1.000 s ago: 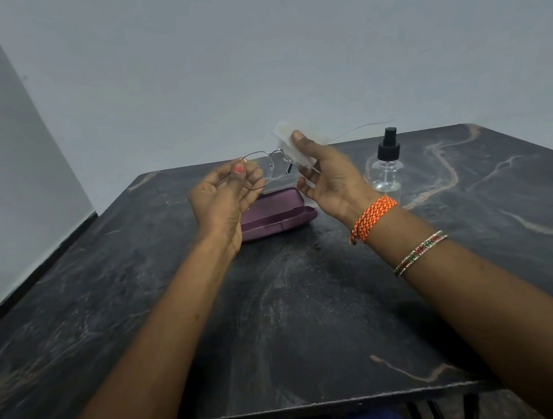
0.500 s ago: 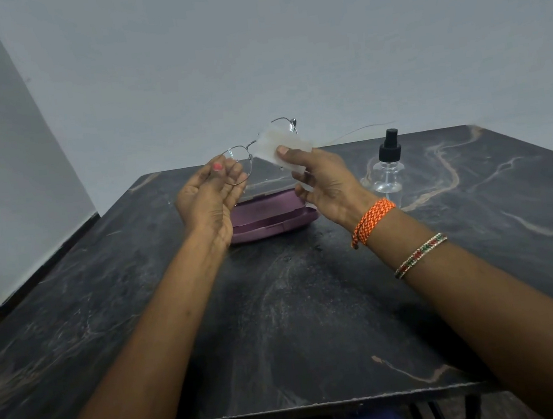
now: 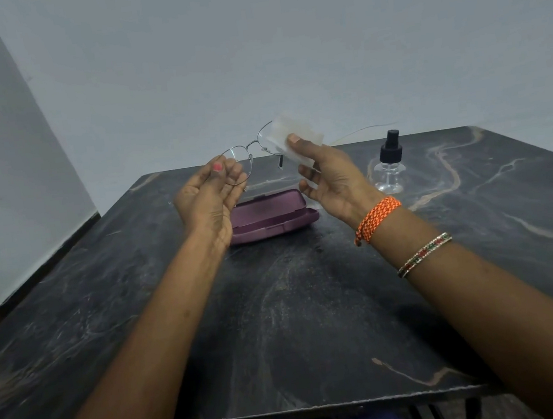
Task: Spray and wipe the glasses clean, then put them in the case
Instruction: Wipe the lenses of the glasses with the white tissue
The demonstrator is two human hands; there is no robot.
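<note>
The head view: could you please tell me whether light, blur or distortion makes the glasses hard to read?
Head view: dim, flat light with no hard glare; thin glasses stay sharp but faint against the grey wall; cloth hides most of one lens; wide-angle lens splays the table edges and forearms.

Surface: my table (image 3: 282, 329), a dark stone-look top with pale veins, mostly toward the right side and far corners.
Front edge: straight and thin, running across just below my forearms.
Item 1: a purple case (image 3: 270, 217), lying flat near the middle of the far half, lid open.
Item 2: a small clear spray bottle (image 3: 389, 167) with a black nozzle, standing upright to the right of the case, well apart from it.
</note>
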